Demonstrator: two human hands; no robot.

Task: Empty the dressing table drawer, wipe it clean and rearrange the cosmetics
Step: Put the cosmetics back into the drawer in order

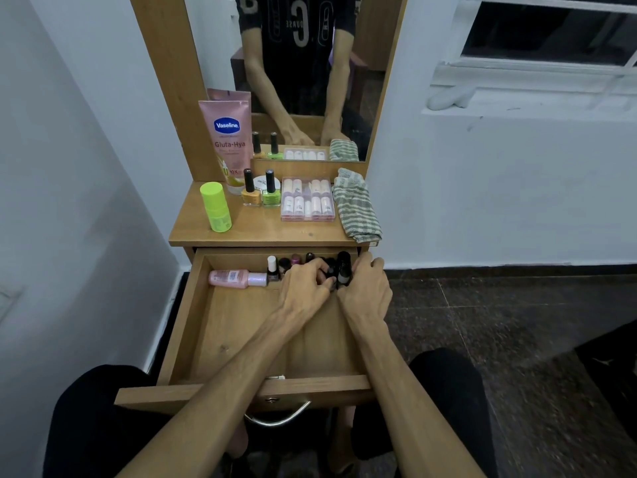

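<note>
The wooden drawer [213,339] stands pulled out below the dressing table top [262,229]. At its back lie a pink bottle [229,278] on its side and a row of several small dark bottles [287,263]. My left hand [303,284] curls its fingers around small dark bottles at the back right. My right hand [367,288] grips a taller black bottle [343,270] beside it. On the table top stand a pink Vaseline tube [229,139], a lime green bottle [215,207], orange and green nail polishes [260,193], a clear box of small tubes [307,199] and a striped cloth [356,208].
A mirror [303,70] rises behind the table top. White walls close in on the left and behind. A window ledge [517,105] sits at the right. Dark floor [499,322] lies right of the drawer. My knees flank the drawer front and its metal handle [279,420].
</note>
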